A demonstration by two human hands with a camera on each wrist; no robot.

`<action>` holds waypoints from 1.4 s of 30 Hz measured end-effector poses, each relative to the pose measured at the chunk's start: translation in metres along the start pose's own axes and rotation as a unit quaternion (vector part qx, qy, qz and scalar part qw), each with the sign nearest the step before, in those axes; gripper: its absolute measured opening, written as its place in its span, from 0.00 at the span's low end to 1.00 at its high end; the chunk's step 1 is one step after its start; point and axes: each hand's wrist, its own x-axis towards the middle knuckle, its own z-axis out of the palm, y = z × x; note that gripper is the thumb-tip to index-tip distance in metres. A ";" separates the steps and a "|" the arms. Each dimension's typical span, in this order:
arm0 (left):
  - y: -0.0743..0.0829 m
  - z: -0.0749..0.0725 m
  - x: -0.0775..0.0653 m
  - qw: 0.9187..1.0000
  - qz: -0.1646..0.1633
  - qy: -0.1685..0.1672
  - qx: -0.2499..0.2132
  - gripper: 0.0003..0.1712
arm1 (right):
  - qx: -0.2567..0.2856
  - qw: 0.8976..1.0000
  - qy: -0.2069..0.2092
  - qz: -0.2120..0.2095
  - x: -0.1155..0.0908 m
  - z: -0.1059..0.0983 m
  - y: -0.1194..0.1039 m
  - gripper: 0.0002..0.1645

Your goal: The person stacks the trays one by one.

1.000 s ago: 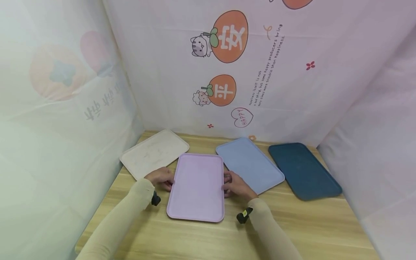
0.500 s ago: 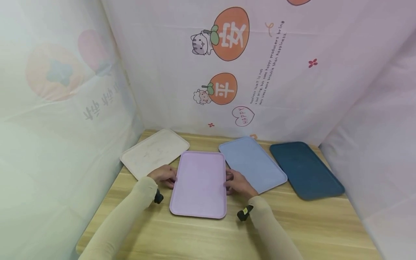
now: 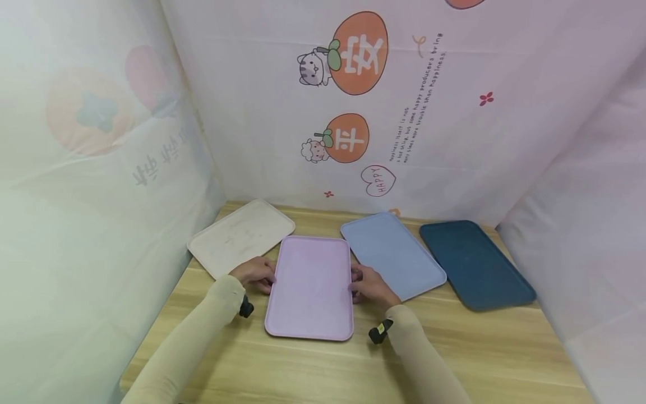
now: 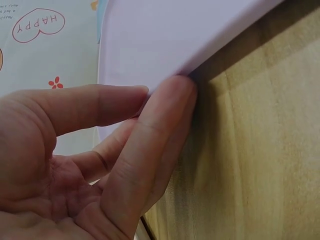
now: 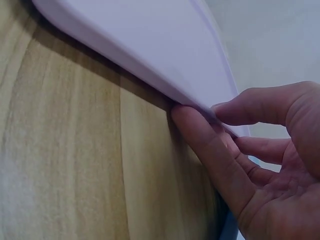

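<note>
A lilac rectangular tray (image 3: 310, 289) lies between my two hands, its long sides running away from me. My left hand (image 3: 256, 273) pinches its left long edge. In the left wrist view, the thumb tip meets the rim of the tray (image 4: 145, 40) while the other fingers bear against its outer side and underside. On the opposite edge, my right hand (image 3: 372, 285) pinches the rim the same way, its thumb (image 5: 250, 106) on the rim and a finger (image 5: 195, 125) along the edge near the wood. A narrow shadow runs under the tray's edge in both wrist views.
A whitish tray (image 3: 242, 235) lies angled at the back left. Behind my right hand is a light blue tray (image 3: 393, 255), with a dark teal tray (image 3: 476, 266) farther right. The wooden table (image 3: 303, 373) is enclosed by printed cloth walls (image 3: 252, 112).
The lilac tray and both hands have shifted slightly away and to the right in the head view, mostly in the first half second. The grip on both edges looks unchanged.
</note>
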 end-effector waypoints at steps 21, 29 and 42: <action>0.009 0.002 -0.014 0.999 0.013 0.019 0.049 0.09 | -0.023 1.000 0.009 0.020 -0.001 0.002 -0.003 0.48; 0.007 0.003 -0.014 0.998 0.016 0.027 0.048 0.03 | -0.027 0.999 0.019 0.028 0.001 0.003 -0.001 0.48; -0.001 0.000 -0.005 1.000 0.010 0.009 0.000 0.05 | -0.007 0.999 0.031 0.029 0.002 0.004 0.000 0.45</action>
